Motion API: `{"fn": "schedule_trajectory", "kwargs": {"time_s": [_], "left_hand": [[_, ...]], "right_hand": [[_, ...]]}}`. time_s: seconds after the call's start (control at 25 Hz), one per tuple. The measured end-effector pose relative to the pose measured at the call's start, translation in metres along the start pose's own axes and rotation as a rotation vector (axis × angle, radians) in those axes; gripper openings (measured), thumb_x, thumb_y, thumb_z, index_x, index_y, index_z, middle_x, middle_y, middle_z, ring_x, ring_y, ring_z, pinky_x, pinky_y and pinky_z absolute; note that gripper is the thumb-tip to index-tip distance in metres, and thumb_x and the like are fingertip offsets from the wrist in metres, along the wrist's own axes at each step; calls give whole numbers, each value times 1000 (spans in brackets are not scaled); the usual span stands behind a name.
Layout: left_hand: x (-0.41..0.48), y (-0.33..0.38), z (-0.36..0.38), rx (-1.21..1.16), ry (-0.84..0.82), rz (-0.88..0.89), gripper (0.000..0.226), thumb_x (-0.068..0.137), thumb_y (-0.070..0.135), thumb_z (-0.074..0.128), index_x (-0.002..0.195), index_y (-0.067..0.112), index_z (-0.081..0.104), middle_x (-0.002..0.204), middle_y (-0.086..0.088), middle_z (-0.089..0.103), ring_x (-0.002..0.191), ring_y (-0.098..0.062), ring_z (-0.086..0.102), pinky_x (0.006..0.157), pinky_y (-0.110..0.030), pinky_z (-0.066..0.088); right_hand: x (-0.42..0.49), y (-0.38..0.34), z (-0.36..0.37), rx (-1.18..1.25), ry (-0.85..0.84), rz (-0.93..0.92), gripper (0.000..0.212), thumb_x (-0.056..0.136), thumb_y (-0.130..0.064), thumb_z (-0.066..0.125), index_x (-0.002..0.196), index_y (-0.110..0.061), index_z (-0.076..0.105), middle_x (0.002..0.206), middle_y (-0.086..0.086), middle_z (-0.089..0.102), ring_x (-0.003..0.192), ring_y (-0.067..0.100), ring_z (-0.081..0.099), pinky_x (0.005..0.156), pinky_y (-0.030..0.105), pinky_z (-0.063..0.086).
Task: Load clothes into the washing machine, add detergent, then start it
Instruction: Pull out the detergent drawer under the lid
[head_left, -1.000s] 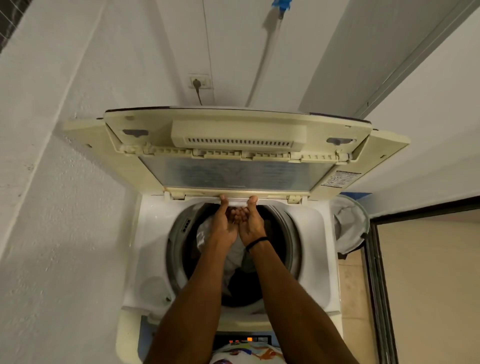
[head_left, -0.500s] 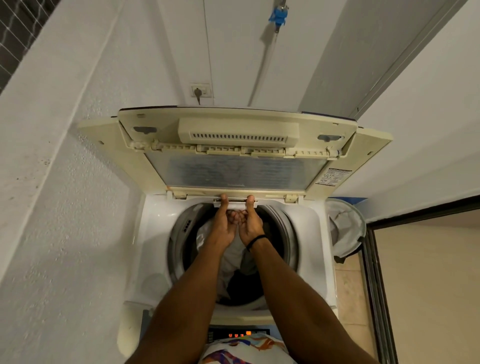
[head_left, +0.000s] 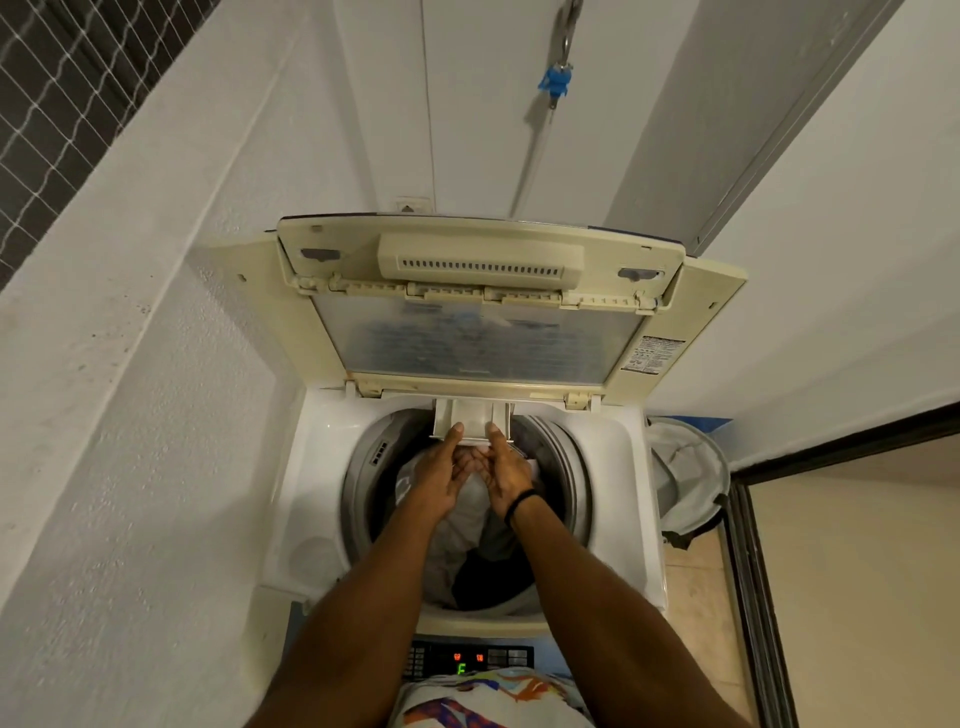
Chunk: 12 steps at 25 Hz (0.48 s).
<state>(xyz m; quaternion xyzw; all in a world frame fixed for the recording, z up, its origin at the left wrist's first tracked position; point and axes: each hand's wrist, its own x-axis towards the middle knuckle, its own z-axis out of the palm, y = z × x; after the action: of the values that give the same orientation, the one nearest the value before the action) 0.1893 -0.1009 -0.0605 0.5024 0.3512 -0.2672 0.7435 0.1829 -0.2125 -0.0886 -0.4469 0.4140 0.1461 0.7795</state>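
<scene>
A white top-loading washing machine (head_left: 311, 467) stands below me with its cream lid (head_left: 483, 332) folded up against the wall. White and dark clothes (head_left: 467, 535) lie in the drum. A small white detergent drawer (head_left: 470, 418) sticks out from the back rim over the drum. My left hand (head_left: 441, 470) and my right hand (head_left: 506, 467) hold the drawer's front edge, thumbs on top and fingers curled under it. A black band circles my right wrist.
The control panel (head_left: 470, 660) at the machine's front shows lit red and green figures. A mesh laundry basket (head_left: 685, 478) stands to the right by a dark door frame. A blue tap (head_left: 557, 83) and hose hang on the wall behind. White walls close in on both sides.
The detergent drawer has slid out from under the lid toward me, drawn by both hands. The view has shifted downward.
</scene>
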Motion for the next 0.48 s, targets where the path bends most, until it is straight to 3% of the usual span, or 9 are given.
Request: {"fn": "schedule_trajectory", "kwargs": {"time_s": [0.16, 0.28, 0.36, 0.48], "left_hand": [[-1, 3, -1, -27, 25, -8, 33, 89, 39, 71, 100, 8, 71, 83, -6, 77, 75, -13, 72, 69, -24, 61], [7, -9, -8, 38, 134, -23, 32, 89, 40, 71, 89, 8, 70, 78, -6, 67, 71, -14, 63, 77, -30, 59], [6, -12, -14, 86, 239, -35, 33, 88, 38, 73, 84, 6, 70, 71, -7, 64, 67, -18, 60, 88, -40, 60], [13, -22, -39, 89, 338, 43, 35, 92, 34, 68, 69, 8, 63, 53, -4, 58, 54, -18, 55, 75, -35, 59]], "right_hand": [[-1, 1, -6, -51, 14, 13, 62, 69, -54, 81, 110, -8, 69, 87, 6, 70, 79, 14, 68, 93, 35, 57], [-7, 3, -2, -129, 34, 20, 38, 83, -48, 72, 97, -12, 69, 75, 4, 69, 67, 13, 65, 78, 32, 59], [-18, 7, 0, -304, 35, 48, 17, 94, -29, 61, 82, -17, 61, 78, 4, 63, 72, 17, 64, 71, 31, 58], [-26, 16, 1, -634, -5, 11, 16, 87, -16, 57, 73, -23, 53, 96, 8, 62, 99, 30, 67, 89, 42, 58]]}}
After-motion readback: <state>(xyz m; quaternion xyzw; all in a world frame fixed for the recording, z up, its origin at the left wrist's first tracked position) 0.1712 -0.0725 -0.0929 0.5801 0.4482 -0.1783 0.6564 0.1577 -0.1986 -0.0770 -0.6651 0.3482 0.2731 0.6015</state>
